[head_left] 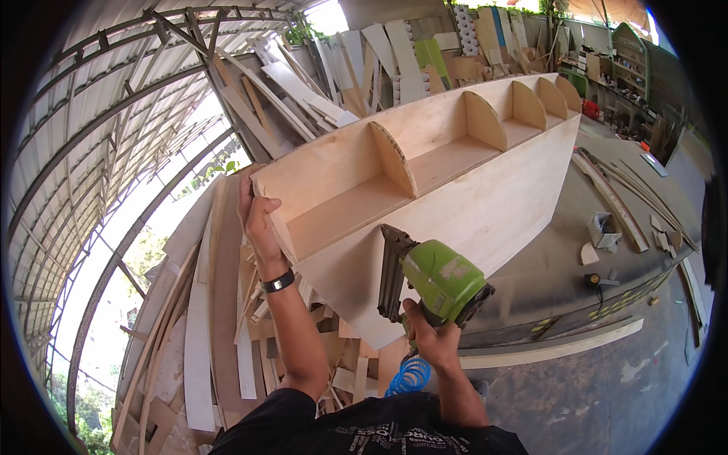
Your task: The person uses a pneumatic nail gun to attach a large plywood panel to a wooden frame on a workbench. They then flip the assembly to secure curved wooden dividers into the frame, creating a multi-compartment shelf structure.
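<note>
The right hand [431, 334] is clenched round the grip of a green nail gun [436, 277], a rounded plastic body, scuffed and dusty, with a dark metal magazine whose nose presses against the pale face of a plywood shelf unit [470, 197]; a blue coiled air hose [409, 377] hangs from the tool's base beside the wrist. The left hand [256, 220] grasps the near end panel of the unit, fingers curled over its top edge, a dark wristband [277, 283] on the forearm below; the unit is a long trough of smooth, light plywood, its grain faint, split by upright dividers [394, 159] with rounded front corners into several open compartments, and it runs away from the person toward the upper right. Its lower front corner juts over a heap of offcut strips and boards [227, 341] on the left; to the right lies a grey, dusty concrete floor [607, 379] with a long pale batten [553, 350], curved strips [614, 189] and small scraps, leaving open room beside the tool; more sheets lean against the far wall [379, 61].
</note>
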{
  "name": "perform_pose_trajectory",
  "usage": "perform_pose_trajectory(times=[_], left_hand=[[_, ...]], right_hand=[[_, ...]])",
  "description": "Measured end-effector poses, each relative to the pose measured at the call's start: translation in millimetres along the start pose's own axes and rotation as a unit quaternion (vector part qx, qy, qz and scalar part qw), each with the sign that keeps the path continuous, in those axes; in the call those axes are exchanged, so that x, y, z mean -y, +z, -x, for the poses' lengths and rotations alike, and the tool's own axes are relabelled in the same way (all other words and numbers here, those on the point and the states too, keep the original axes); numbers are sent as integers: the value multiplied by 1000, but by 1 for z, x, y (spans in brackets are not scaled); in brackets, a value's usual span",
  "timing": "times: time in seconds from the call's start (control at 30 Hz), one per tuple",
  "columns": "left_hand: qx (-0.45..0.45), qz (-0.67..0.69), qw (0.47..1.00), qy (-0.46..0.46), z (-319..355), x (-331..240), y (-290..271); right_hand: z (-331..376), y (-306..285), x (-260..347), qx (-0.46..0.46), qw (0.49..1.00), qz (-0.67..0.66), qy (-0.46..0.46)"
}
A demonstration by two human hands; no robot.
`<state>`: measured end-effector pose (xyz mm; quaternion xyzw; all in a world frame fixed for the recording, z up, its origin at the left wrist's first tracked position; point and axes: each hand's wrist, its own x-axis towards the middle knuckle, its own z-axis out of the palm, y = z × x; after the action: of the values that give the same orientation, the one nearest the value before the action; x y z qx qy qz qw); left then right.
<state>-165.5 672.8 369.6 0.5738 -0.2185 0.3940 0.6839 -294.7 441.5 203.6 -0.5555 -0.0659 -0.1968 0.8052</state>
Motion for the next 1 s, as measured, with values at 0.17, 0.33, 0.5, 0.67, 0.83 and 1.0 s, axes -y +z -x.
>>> perform_pose_trajectory(times=[0.17, 0.33, 0.5, 0.67, 0.83, 1.0], left_hand=[[6, -13, 1000, -8, 2, -5, 2], [-1, -8, 1000, 3, 1, -3, 1], [0, -6, 1000, -1, -1, 2, -2], [6, -3, 1000, -8, -2, 3, -7], [4, -16, 1000, -8, 0, 2, -4], [2, -12, 1000, -3, -1, 3, -5]], right_hand=[[-12, -8, 20, -43, 996, -44, 67], [-14, -12, 18, -33, 998, -46, 42], [-16, -12, 19, -16, 999, -25, 44], [-17, -11, 23, -13, 999, -10, 50], [-16, -15, 13, -9, 999, 0, 36], [-17, -12, 24, -31, 998, -27, 50]])
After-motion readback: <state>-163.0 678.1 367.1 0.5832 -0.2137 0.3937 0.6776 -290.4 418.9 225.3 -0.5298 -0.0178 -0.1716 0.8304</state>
